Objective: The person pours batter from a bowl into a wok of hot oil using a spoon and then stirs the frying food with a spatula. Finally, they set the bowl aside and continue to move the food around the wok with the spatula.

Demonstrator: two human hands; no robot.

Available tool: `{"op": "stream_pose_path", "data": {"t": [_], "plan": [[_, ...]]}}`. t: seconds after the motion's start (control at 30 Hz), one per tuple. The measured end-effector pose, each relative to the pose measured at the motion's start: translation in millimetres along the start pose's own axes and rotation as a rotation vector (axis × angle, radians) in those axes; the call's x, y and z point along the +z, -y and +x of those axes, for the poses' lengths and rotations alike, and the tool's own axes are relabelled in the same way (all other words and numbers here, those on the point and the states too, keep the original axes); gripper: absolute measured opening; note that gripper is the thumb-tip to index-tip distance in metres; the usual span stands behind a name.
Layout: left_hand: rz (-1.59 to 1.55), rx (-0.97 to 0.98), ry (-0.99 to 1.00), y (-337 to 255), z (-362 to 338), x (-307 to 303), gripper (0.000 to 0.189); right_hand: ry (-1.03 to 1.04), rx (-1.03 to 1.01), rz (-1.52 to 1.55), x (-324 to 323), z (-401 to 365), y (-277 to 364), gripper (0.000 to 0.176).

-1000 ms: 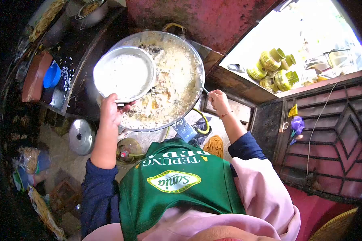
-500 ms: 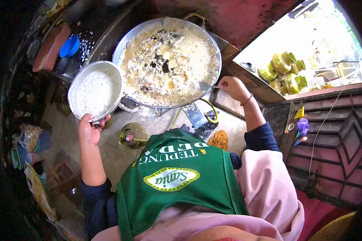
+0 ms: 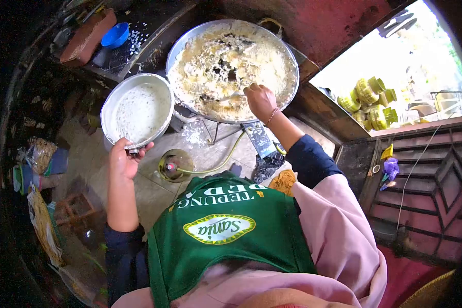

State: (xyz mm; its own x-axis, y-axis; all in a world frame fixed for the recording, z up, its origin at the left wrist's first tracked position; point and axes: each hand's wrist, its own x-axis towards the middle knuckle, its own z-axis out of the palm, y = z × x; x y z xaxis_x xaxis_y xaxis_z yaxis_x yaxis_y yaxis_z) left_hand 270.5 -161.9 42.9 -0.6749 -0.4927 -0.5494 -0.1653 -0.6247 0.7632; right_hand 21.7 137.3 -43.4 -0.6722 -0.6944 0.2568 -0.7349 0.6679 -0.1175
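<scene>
My left hand (image 3: 124,160) grips the short handle of a round metal pot (image 3: 106,120) filled with white, speckled batter (image 3: 141,110). Its rim is smeared with white. Over the near part of a wide metal frying pan (image 3: 296,87), my right hand (image 3: 262,101) is closed around the handle of a spoon (image 3: 234,96). The spoon points left, and its bowl is hard to make out against the pan's contents. Bubbling oil with pale yellow, crumbly fried batter (image 3: 262,56) fills the pan, with dark gaps near the middle. The pot's right side is close to the pan's left edge.
A blue bowl (image 3: 115,35) lies among white bits at the upper left, beside a reddish-brown tub (image 3: 89,37). Below the pan are a gas cylinder (image 3: 175,165) with a yellowish hose (image 3: 215,164) and an orange cloth (image 3: 283,182). Yellow-green baskets (image 3: 377,102) stand at the right opening.
My right hand has moved left with the spoon, from the pan's right edge to over its contents. My left hand still holds the pot. The whole view has shifted a little.
</scene>
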Motion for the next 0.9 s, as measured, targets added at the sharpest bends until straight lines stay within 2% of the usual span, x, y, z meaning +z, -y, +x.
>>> {"op": "stream_pose_path", "data": {"t": [0.1,0.2,0.27,0.3,0.4,0.47,0.53,0.57,0.67,0.7,0.8,0.9], "plan": [[0.008,-0.016,-0.007,3,0,-7,0.041,-0.094,-0.001,-0.111,9,23,-14,0.012],[0.023,-0.021,0.013,4,2,-12,0.043,-0.192,0.144,-0.165,-1,33,-38,0.011],[0.024,-0.012,0.022,4,3,-14,0.043,-0.135,0.360,-0.025,-9,32,-48,0.012],[0.025,-0.009,0.016,4,3,-16,0.042,-0.107,0.397,0.107,-35,20,-30,0.015],[0.017,-0.003,0.008,6,2,-18,0.042,0.158,0.314,0.335,-34,-5,-9,0.016],[0.013,0.000,0.019,6,3,-19,0.042,0.179,0.265,0.437,-13,-14,13,0.018],[0.012,0.005,0.037,7,4,-22,0.042,0.162,0.238,0.381,8,-15,33,0.018],[0.017,0.003,0.031,7,2,-23,0.042,0.212,0.286,0.248,14,-12,40,0.018],[0.016,0.008,0.006,4,-4,-17,0.039,0.137,0.347,0.261,31,-10,32,0.017],[0.001,0.013,-0.015,3,-10,-11,0.035,0.088,0.321,0.335,28,-12,28,0.016],[-0.005,0.011,-0.015,3,-15,-11,0.033,0.014,0.338,0.268,-35,-22,27,0.015],[0.008,0.006,0.004,5,-16,-12,0.034,0.194,0.315,0.211,-38,-39,-9,0.016]]}}
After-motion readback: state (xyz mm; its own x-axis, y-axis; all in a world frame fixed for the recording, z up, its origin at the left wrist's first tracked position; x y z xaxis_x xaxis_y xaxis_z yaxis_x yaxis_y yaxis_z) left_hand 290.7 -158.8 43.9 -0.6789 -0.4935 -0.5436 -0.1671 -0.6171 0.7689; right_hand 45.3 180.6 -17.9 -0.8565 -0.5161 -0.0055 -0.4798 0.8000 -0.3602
